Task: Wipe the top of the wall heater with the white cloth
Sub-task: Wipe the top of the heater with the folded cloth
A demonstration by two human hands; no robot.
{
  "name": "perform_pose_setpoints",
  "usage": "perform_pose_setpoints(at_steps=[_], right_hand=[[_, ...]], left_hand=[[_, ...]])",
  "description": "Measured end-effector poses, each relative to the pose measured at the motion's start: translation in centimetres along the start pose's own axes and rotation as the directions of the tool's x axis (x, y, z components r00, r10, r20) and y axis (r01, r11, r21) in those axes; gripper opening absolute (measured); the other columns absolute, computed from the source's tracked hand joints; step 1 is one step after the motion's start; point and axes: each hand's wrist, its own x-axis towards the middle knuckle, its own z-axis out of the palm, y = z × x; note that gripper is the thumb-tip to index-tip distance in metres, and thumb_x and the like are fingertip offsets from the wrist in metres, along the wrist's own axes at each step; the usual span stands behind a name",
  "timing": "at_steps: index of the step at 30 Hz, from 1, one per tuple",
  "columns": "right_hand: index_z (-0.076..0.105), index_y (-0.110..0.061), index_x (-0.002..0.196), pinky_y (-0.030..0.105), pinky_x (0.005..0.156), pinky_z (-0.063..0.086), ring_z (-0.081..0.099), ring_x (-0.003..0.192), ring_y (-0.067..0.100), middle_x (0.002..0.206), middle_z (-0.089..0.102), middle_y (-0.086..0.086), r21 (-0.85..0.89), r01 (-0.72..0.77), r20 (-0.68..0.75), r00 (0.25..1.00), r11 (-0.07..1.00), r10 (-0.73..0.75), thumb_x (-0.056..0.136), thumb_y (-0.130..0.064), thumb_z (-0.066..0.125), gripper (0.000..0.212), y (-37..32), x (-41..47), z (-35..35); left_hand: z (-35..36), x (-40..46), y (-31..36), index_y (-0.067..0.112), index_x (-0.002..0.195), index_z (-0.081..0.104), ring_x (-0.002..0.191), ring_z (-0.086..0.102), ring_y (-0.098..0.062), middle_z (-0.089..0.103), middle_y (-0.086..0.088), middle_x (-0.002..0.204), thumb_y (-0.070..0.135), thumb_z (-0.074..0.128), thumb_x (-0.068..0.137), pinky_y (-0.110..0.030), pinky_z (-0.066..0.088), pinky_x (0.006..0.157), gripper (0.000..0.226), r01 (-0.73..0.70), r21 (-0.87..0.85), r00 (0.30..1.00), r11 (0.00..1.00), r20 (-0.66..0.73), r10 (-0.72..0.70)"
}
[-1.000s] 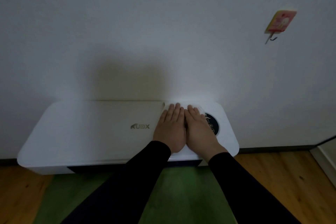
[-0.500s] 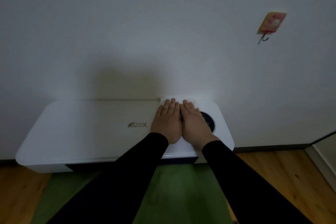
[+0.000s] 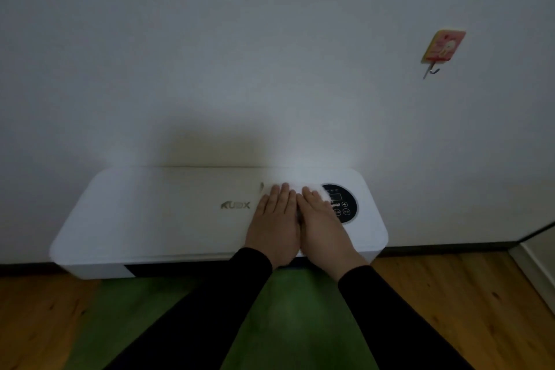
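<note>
Two hands lie flat and side by side in the head view, palms down, fingers straight and pointing to 12 o'clock. The left hand (image 3: pixel 274 224) and the right hand (image 3: pixel 322 227) touch along their inner edges; neither is clenched, both press the white cloth (image 3: pixel 295 186) onto the wall heater (image 3: pixel 156 213). Only a soft, pale fringe of cloth shows past the fingertips. The heater is a long, smooth, glossy white box with rounded corners. At 3 o'clock from the hands sits its round black control panel (image 3: pixel 344 204), the right hand partly over it. At 9 o'clock is a metallic logo (image 3: pixel 235 205). Black sleeves (image 3: pixel 210 309) cover both forearms.
</note>
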Motion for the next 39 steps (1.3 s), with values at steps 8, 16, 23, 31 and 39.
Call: perform_pose_setpoints(at_steps=[8, 16, 23, 31, 39], right_hand=[[0.018, -0.017, 0.157, 0.035, 0.125, 0.002, 0.006, 0.153, 0.021, 0.166, 0.01, 0.008, 0.014, -0.018, -0.021, 1.0, 1.0, 0.018, 0.102, -0.019, 0.032, 0.056, -2.1, -2.4, 0.8], [0.016, -0.016, 0.158, 0.034, 0.125, 0.003, 0.005, 0.153, 0.02, 0.166, 0.009, 0.007, -0.003, -0.014, -0.014, 1.0, 1.0, 0.014, 0.103, -0.019, 0.031, 0.057, -1.8, -1.7, 1.0], [0.016, -0.017, 0.158, 0.034, 0.124, 0.002, 0.004, 0.154, 0.02, 0.166, 0.008, 0.006, -0.014, -0.026, -0.024, 0.999, 1.0, 0.025, 0.101, -0.016, 0.033, 0.059, -1.6, 0.1, 1.3], [0.018, -0.017, 0.158, 0.036, 0.124, 0.005, 0.006, 0.153, 0.021, 0.166, 0.01, 0.006, -0.02, -0.015, -0.028, 1.0, 1.0, 0.014, 0.1, -0.014, 0.035, 0.06, -1.3, 2.9, 1.2], [0.02, -0.017, 0.157, 0.038, 0.125, 0.008, 0.008, 0.153, 0.022, 0.166, 0.012, 0.007, 0.007, -0.03, -0.024, 0.999, 1.0, 0.03, 0.1, -0.017, 0.034, 0.059, -1.2, 5.4, 1.0]], left_hand=[[0.4, -2.8, -0.8, 0.012, 0.157, -0.001, 0.151, -0.012, -0.021, -0.008, -0.007, 0.165, 0.042, -0.012, 0.085, -0.038, -0.003, 0.123, 0.078, -0.018, -0.007, 1.0, 1.0, -0.023, 0.018], [0.5, -2.1, -1.1, 0.011, 0.157, -0.001, 0.151, -0.012, -0.022, -0.008, -0.008, 0.165, 0.042, -0.011, 0.086, -0.04, -0.004, 0.123, 0.077, -0.018, 0.006, 1.0, 1.0, -0.02, 0.018], [0.4, -0.4, -2.0, 0.01, 0.156, -0.003, 0.151, -0.012, -0.023, -0.01, -0.009, 0.165, 0.041, -0.014, 0.082, -0.041, -0.001, 0.123, 0.082, -0.031, 0.024, 1.0, 0.999, -0.002, 0.031], [0.1, 2.0, -2.9, 0.009, 0.156, -0.001, 0.152, -0.01, -0.024, -0.008, -0.009, 0.165, 0.036, -0.005, 0.09, -0.04, -0.004, 0.123, 0.072, -0.013, 0.053, 1.0, 0.999, -0.006, 0.013], [-0.3, 4.5, -3.8, 0.009, 0.156, -0.001, 0.152, -0.01, -0.023, -0.008, -0.008, 0.165, 0.031, 0.006, 0.096, -0.04, -0.003, 0.123, 0.065, 0.006, 0.027, 1.0, 1.0, 0.004, -0.007]])
